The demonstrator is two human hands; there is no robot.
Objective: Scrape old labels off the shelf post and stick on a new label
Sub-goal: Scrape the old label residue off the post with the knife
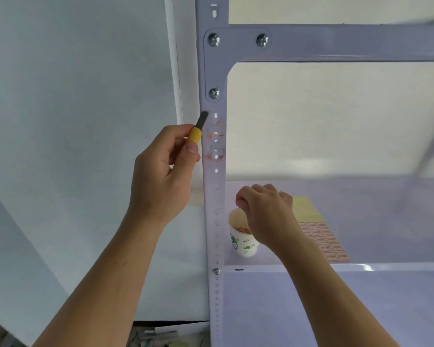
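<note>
A pale lilac shelf post [214,196] runs up the middle, with red label remnants [215,140] stuck around its holes. My left hand [161,171] grips a yellow-handled scraper knife [198,130] just left of the post, its dark blade tip touching the post's left edge. Fingers bunched, my right hand [263,209] hovers over a paper cup [243,239] on the shelf; whether it pinches anything is hidden. The cup holds reddish scraps. A sheet of red labels [326,241] on yellow backing lies right of the cup.
The shelf board [373,221] carries the cup and sheet; a horizontal beam [336,43] with screws crosses above. A white wall is at left. Cluttered items [161,336] lie low beside the post's base.
</note>
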